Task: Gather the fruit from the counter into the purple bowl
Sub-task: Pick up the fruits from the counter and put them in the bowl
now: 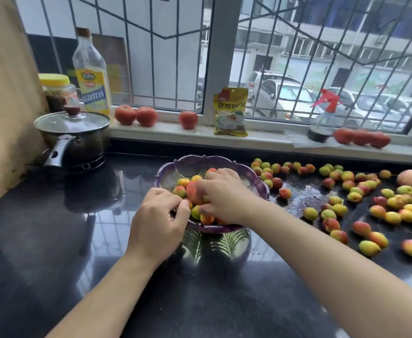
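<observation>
Purple bowl (261,185), glossy with a scalloped rim, sits mid-counter on the polished black counter (53,240), already holding a small heap of fruit. From the head camera, the left hand (159,225) curls its fingers over the near rim, while the right hand (220,195) bends its fingers over a reddish apricot (192,192) on the pile. Many small round apricots (360,201), smooth and yellow-red, lie scattered to the right. Being round, they could roll off the slick, wet-looking stone, or the heap could spill.
</observation>
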The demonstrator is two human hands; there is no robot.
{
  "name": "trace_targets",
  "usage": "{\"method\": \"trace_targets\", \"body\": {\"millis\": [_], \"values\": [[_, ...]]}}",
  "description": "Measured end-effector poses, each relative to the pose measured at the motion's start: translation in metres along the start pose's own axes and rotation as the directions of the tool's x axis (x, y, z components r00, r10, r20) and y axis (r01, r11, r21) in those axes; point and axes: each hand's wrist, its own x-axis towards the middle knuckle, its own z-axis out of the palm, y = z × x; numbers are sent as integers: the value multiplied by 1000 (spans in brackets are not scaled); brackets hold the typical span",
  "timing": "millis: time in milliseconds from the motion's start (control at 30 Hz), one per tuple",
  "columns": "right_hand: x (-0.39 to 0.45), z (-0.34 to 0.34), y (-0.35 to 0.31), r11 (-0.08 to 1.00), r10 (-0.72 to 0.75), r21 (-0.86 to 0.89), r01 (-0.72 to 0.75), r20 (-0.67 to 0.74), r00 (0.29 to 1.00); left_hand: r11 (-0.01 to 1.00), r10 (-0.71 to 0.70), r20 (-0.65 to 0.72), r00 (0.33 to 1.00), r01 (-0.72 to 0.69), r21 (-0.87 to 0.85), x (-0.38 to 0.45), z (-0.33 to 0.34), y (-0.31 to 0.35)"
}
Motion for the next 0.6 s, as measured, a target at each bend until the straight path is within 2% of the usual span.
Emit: {"method": "trace_targets", "body": {"millis": [100, 167, 233, 300, 367, 433, 533, 600], "values": [[-9, -3, 6, 991, 67, 118, -66, -7, 998, 1000, 8, 14, 1000, -9, 16, -1, 1, 1], [-28, -6, 13, 933, 180, 338, -126, -133, 975, 1000, 14, 25, 1000, -14, 19, -1, 2, 0], [-58, -6, 25, 857, 348, 489, -164, -314, 883, 1000, 7, 31, 999, -8, 29, -1, 3, -1], [-94, 0, 38, 812, 501, 530, -247, -413, 760, 997, 2, 42, 999, -6, 74, -2, 5, 0], [-127, 12, 52, 776, 603, 492, -394, -398, 691, 990, 17, 38, 999, -23, 140, -4, 8, 4], [-156, 29, 68, 749, 661, 362, -554, -367, 654, 981, 48, 21, 999, -51, 189, -7, 11, 11], [-184, 49, 92, 709, 688, 175, -683, -387, 614, 971, 81, -15, 997, -76, 226, -13, 15, 25], [-193, 54, 103, 627, 754, 175, -759, -381, 535, 972, 88, -29, 996, -79, 220, -14, 15, 29]]}}
